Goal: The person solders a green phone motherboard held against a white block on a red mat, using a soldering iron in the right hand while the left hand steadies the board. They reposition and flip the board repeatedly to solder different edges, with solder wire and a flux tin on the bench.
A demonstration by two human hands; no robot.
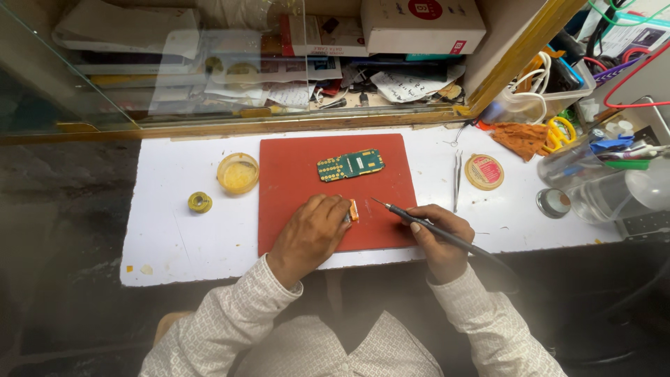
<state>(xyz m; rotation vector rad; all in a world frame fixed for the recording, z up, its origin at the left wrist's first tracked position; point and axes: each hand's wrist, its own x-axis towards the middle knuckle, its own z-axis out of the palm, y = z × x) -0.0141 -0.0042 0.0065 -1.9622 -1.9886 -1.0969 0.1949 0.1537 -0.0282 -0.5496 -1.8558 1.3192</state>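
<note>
A small orange part [354,209] sits on the red mat [293,167], pinned under the left hand [310,234], whose closed fingers hide most of it. Just above lies a green circuit board [351,165]; tweezers [457,180] and a round tin [484,172] rest to the right. The right hand [436,234] grips a soldering iron [419,222], tip just beside the part.

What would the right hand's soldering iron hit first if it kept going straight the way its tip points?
The right hand aims the soldering iron up-left across the red mat. It would probably meet the small orange part at the left hand's fingertips, though height above the mat is unclear.
</note>
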